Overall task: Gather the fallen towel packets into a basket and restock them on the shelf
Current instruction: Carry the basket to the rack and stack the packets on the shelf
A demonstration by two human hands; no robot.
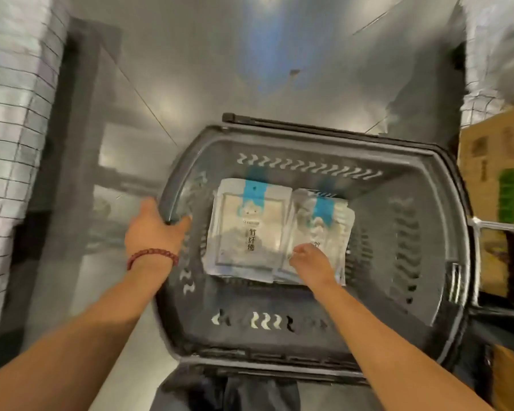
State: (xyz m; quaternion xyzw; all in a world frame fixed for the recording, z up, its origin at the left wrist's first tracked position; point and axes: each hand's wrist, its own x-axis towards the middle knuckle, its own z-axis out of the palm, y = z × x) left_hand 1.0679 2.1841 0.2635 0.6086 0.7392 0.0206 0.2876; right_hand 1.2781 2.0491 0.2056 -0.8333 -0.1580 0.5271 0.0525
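A dark grey plastic basket (pixel 398 161) stands on the floor in front of me. Two towel packets lie flat side by side on its bottom, both clear plastic with a blue band. The left packet (pixel 247 226) shows black printed characters. My right hand (pixel 309 262) reaches into the basket and pinches the near edge of the right packet (pixel 330 215). My left hand (pixel 153 229), with a red bead bracelet on the wrist, grips the basket's left rim.
Shelves stacked with white packets line the aisle at the left (pixel 9 114) and at the far right (pixel 499 54). Cardboard boxes (pixel 496 161) stand right of the basket. The shiny grey floor (pixel 220 69) stretches ahead. The basket's handle (pixel 499 262) hangs at its right side.
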